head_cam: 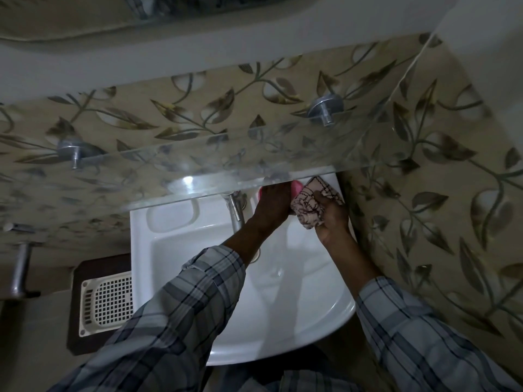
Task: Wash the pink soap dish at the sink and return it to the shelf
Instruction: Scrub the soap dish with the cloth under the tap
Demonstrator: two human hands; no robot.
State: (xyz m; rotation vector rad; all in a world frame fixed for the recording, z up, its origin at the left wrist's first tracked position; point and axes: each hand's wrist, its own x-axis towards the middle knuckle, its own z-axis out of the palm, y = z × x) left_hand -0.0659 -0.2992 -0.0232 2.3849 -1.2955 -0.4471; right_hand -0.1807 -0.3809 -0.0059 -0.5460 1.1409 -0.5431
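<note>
We hold the pink soap dish (297,187) in our left hand (273,200), fingers wrapped over it to steady it above the sink (175,250), just under the front edge of the glass shelf (158,171). Our right hand (331,222) clutches a patterned cloth (310,206) bunched against the dish's right side, apparently to wipe it. The dish lies between both hands, mostly hidden beneath the left.

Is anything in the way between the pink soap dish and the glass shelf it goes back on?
Only the glass shelf itself: the left hand holds the pink soap dish under its front edge, so it likely must come forward, then up. The cloth in the right hand sits beside it.
</note>
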